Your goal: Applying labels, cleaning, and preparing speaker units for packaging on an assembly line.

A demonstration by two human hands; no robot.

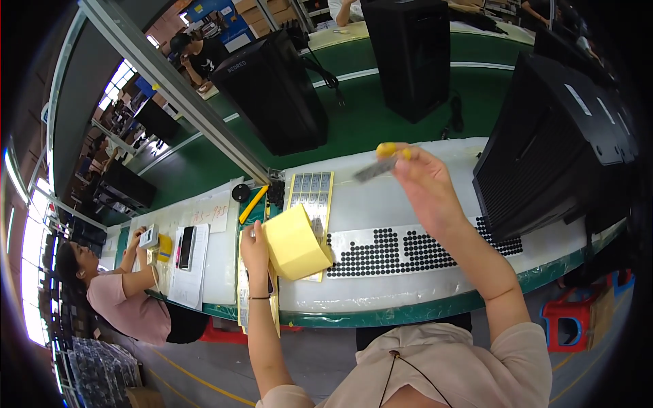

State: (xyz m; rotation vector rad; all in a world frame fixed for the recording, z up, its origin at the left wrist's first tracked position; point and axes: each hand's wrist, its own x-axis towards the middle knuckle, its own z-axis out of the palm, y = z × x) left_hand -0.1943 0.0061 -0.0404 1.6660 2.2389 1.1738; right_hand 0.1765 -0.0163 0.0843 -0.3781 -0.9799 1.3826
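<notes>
My right hand (430,190) is raised over the bench, yellow covers on its fingertips, pinching a small grey label (375,169) that is smeared by motion. My left hand (254,246) grips the left edge of a curled yellow backing sheet (296,246). Beneath it lies a sheet of silver labels (312,185), partly covered by the yellow one. A white sheet with rows of round black pads (381,253) stretches to the right across the bench top. At its far right end stands a large black cabinet (544,146) with a ribbed side.
Two more black cabinets (272,95) (409,58) stand on the green conveyor (354,112), cables beside them. A yellow-handled cutter (254,205) and a black tape roll (241,193) lie left. A co-worker (129,299) sits there, near a phone (186,248). Red stools (568,319) stand at right.
</notes>
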